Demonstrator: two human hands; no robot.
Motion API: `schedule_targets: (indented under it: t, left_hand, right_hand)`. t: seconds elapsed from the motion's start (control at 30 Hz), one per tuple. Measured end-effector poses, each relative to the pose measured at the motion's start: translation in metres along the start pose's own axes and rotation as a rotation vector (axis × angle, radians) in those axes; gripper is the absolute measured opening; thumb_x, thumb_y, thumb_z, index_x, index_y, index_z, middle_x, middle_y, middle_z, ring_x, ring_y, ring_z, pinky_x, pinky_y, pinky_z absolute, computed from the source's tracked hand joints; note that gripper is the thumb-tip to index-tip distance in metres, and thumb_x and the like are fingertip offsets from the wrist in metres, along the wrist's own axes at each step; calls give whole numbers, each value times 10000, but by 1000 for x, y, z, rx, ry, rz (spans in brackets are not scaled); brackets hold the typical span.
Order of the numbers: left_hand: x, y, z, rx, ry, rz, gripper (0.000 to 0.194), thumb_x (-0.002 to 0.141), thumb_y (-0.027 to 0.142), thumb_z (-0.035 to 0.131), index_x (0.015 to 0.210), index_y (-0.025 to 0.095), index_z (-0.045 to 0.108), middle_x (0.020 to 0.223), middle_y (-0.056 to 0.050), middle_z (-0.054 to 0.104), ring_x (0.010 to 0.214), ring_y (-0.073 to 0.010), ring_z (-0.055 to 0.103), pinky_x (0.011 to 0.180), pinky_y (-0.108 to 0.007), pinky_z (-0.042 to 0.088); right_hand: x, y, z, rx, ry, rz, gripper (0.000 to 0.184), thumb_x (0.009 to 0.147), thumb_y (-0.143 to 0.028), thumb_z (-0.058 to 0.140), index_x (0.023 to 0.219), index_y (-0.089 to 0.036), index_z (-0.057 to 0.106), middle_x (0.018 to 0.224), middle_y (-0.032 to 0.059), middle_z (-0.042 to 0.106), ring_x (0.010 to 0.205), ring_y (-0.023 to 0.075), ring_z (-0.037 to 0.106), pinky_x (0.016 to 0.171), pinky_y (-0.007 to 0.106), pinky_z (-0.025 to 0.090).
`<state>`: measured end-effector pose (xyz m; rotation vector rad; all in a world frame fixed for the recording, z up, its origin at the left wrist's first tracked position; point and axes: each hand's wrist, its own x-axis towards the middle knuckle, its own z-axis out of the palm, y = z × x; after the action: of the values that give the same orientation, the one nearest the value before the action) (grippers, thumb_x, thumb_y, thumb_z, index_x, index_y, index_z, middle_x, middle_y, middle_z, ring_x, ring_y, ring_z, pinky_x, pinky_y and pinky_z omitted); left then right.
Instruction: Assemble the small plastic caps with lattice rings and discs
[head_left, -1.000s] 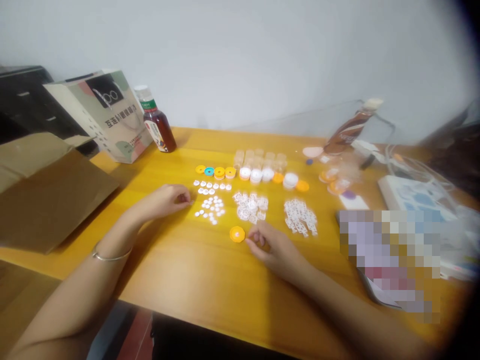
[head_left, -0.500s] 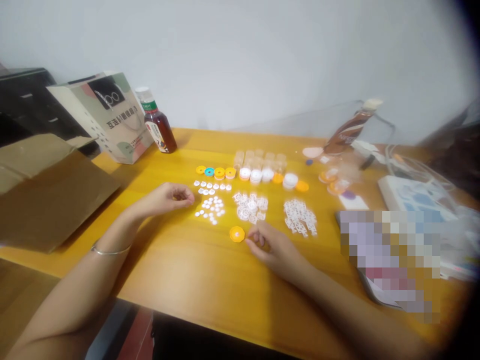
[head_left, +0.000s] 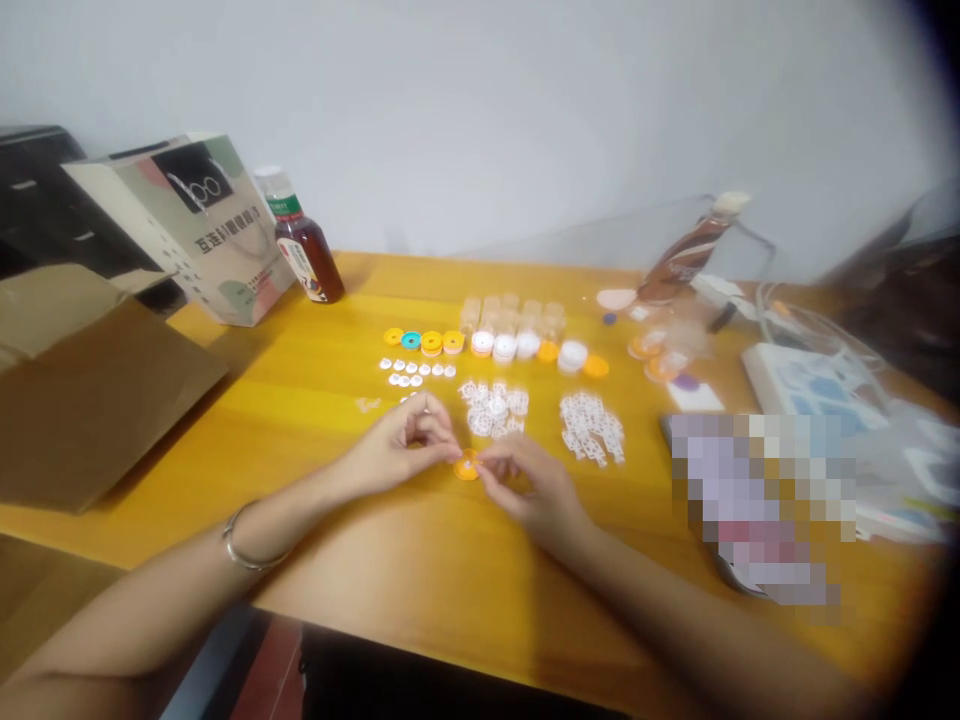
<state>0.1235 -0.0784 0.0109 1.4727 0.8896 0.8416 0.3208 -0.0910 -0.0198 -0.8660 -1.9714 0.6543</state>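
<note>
An orange disc [head_left: 466,467] with a pale centre lies on the yellow wooden table [head_left: 390,560], and both hands meet at it. My left hand [head_left: 401,447], with a thin bangle on the wrist, has thumb and forefinger pinched together at the disc's left edge; what is between them is hidden. My right hand [head_left: 532,490] grips the disc's right edge with its fingertips. Just beyond the hands lie small white round pieces [head_left: 416,372], a pile of white lattice pieces [head_left: 495,408] and a second white pile [head_left: 592,430].
A row of orange, teal and white caps [head_left: 450,342] and clear small jars [head_left: 514,312] stand further back. A dark drink bottle [head_left: 300,245] and a printed box [head_left: 191,225] are at back left, brown cardboard [head_left: 97,400] at left. A tilted brown bottle [head_left: 686,250], cables and a white device [head_left: 817,385] are at right.
My left hand left the small white round pieces and moved right and toward me to the orange disc. My right hand closed in on the disc's other side. The view shifted slightly.
</note>
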Motion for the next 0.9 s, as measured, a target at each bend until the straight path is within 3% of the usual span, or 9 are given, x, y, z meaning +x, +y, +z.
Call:
schedule_targets:
  t: [0.33,0.47,0.73,0.9]
  left_hand:
    - [1,-8,9,1,-5,0,242,780,214,594,879,184,375,723,1,602,683,-103,588,646,-245,450]
    - [1,-9,10,-8,-17,-24,239,776,228,592,859,184,373,714,-2,596,689,-104,592,654,-249,455]
    - [1,-8,8,-76,-18,-73,246,758,216,608,857,183,385,696,9,599,671,-99,584,661,-256,451]
    - [1,-9,10,-87,-13,-74,242,747,200,614,839,180,390,684,7,601,649,-92,575,634,-244,439]
  right_hand:
    - [2,-1,0,-103,-8,-95,96,821,-164,520,854,-209,598,759,24,638,700,140,571,641,284,449]
    - [0,0,-1,-259,-7,-144,80,825,-179,532,848,-226,592,783,16,659,733,143,581,668,293,413]
    - [-1,2,-7,-489,8,-394,161,825,-130,548,943,-239,561,775,-27,669,707,121,568,660,292,321]
    - [1,-3,-9,-576,-1,-425,115,844,-138,521,909,-228,553,745,-32,660,685,115,539,661,293,302]
